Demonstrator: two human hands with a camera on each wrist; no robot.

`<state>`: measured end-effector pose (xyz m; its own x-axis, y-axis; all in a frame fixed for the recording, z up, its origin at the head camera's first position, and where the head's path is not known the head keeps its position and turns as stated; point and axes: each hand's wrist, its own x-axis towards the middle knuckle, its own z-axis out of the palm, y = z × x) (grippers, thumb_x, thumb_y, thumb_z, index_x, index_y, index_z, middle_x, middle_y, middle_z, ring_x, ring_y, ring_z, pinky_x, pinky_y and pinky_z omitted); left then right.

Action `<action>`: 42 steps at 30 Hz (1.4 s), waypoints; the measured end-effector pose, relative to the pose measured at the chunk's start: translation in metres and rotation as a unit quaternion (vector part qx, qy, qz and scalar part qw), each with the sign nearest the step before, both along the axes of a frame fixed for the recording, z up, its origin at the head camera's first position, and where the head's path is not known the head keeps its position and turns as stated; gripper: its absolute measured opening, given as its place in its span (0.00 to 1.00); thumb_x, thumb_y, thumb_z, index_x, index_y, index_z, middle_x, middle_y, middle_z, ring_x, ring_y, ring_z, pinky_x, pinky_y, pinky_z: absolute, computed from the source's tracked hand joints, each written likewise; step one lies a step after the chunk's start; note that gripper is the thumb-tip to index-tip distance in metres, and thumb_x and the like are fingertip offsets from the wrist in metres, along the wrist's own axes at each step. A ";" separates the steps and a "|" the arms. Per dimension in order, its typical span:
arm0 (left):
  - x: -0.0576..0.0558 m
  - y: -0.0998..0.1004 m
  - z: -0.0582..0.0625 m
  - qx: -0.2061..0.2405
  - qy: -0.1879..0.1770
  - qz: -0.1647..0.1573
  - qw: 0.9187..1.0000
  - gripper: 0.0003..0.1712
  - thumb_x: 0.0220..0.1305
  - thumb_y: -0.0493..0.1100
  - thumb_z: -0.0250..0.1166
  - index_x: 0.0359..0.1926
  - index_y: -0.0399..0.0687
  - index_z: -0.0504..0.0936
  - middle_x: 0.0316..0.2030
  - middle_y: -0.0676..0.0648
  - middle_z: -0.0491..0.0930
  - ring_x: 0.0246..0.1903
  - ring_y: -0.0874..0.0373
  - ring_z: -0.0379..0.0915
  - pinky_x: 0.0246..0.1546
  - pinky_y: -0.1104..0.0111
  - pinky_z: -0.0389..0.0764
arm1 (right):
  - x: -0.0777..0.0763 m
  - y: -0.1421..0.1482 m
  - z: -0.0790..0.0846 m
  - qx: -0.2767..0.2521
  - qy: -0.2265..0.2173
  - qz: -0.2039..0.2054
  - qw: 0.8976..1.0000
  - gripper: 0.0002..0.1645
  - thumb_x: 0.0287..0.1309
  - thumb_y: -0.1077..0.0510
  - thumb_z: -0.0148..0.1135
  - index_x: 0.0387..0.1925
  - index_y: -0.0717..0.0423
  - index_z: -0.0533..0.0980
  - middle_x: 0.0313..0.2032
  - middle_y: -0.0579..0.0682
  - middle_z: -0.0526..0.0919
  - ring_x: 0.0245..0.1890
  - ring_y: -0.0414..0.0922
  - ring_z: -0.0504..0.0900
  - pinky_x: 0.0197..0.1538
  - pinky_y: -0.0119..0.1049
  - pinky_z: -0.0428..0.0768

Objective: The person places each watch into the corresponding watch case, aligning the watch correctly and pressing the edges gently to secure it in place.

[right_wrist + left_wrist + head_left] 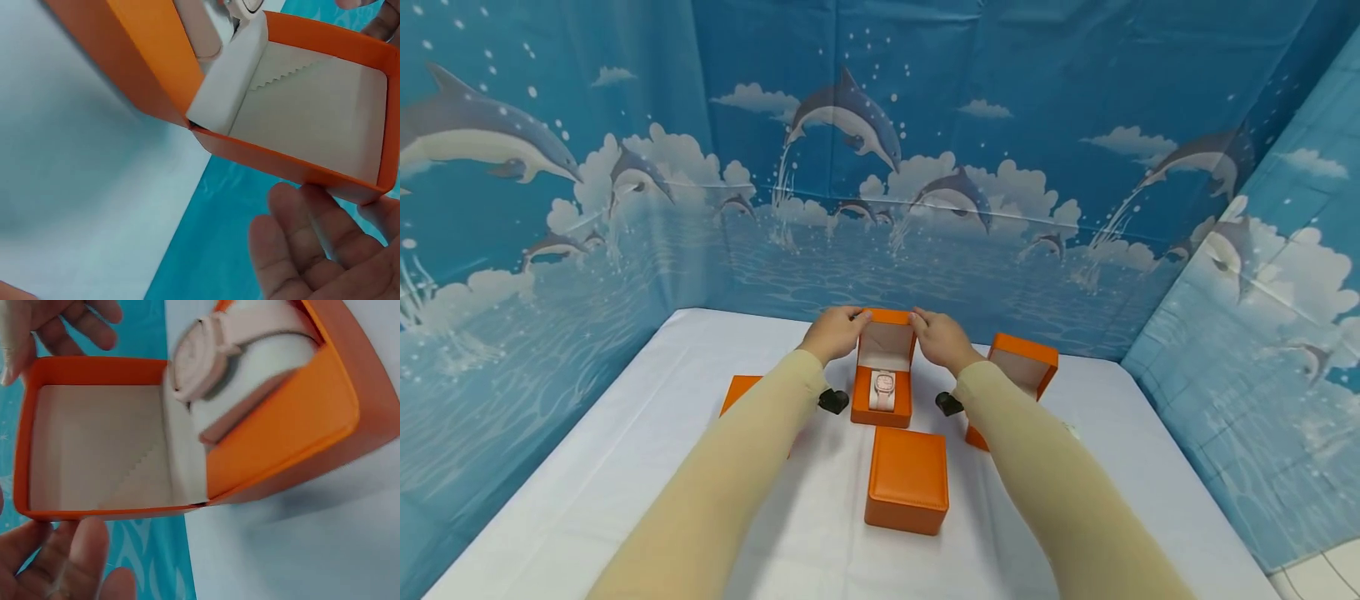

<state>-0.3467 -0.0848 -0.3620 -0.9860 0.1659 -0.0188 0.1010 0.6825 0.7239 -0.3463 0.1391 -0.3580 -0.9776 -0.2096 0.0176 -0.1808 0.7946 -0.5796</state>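
An orange watch box (861,407) stands with its lid raised, showing a pale lining. Inside, a pink watch (884,383) with a squarish face is wrapped round a white cushion. At the lid's upper left corner, my left hand (835,333) holds the edge between thumb and fingers. My right hand (942,337) grips the opposite corner in the same way. Close up in the left wrist view, the lid's lining (100,444) and the watch (200,359) face the camera. The right wrist view shows fingers (290,231) loosely bent along the lid's side.
A closed orange box (908,479) sits nearer on the white tablecloth (820,533). Another box with a raised lid (1026,360) stands at the right, partly behind the sleeve. An orange box (739,388) at the left is mostly covered by the left forearm. Dolphin-print curtains (880,250) enclose the table.
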 end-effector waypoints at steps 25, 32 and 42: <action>0.000 0.001 0.000 0.022 -0.035 0.032 0.999 0.30 0.80 0.64 0.55 0.76 0.62 0.73 0.65 0.47 0.82 0.47 0.52 0.88 0.54 0.54 0.86 | 0.006 0.003 0.000 -0.068 -0.043 -0.035 0.996 0.34 0.83 0.41 0.47 0.81 0.45 0.62 0.71 0.56 0.77 0.54 0.55 0.85 0.51 0.46 0.84; 0.001 0.001 0.000 0.026 -0.039 0.030 0.998 0.31 0.80 0.64 0.55 0.77 0.62 0.72 0.66 0.47 0.81 0.47 0.52 0.88 0.55 0.54 0.85 | 0.006 0.003 0.001 -0.067 -0.047 -0.037 0.996 0.34 0.82 0.40 0.48 0.81 0.46 0.63 0.72 0.55 0.77 0.53 0.54 0.85 0.49 0.44 0.83; 0.005 0.001 0.000 0.044 -0.045 0.032 0.998 0.32 0.79 0.64 0.56 0.77 0.62 0.71 0.71 0.47 0.77 0.47 0.52 0.87 0.54 0.55 0.85 | 0.010 0.005 0.002 -0.072 -0.056 -0.032 0.995 0.35 0.82 0.40 0.49 0.81 0.46 0.62 0.73 0.55 0.75 0.55 0.55 0.85 0.52 0.45 0.84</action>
